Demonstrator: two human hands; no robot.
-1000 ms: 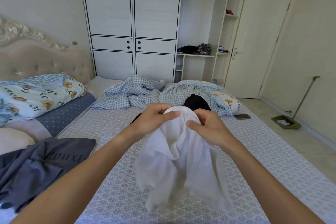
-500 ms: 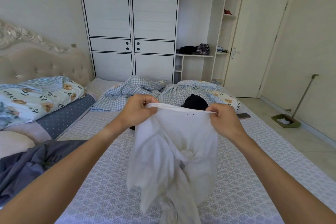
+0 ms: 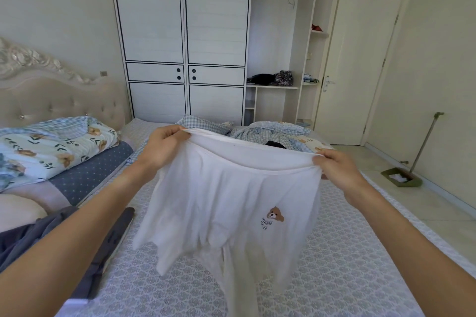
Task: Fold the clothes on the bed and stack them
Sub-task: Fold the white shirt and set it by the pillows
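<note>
Spread wider since half a second ago: left hand (image 3: 164, 148) and right hand (image 3: 337, 171) now well apart, white garment (image 3: 226, 203) pulled from a bunched bundle into a broad hanging sheet, small bear print now showing low on its right side. Head view, the only one: left hand pinching one end of the garment's upper hem, fingers curled over the fabric edge; right hand gripping the other end, thumb and fingers closed on the cloth; hem sagging slightly between them. Garment held in the air above the bed (image 3: 334, 278), lower part drooping in loose folds, one longer tail trailing down toward the mattress. Thin, light and limp by the look of it, somewhat see-through, no stiffness to keep a shape, so likely to crumple as soon as tension goes; best held at the two hem corners as now, then laid flat before creasing. Grey garment (image 3: 103, 252) lying unfolded at the near left edge of the bed, checked bedding (image 3: 270, 134) heaped at the far end with a dark item (image 3: 275, 144) on it. Folding barely begun; no stack visible yet. Wardrobe (image 3: 180, 33) and closed door (image 3: 360, 72) behind.
</note>
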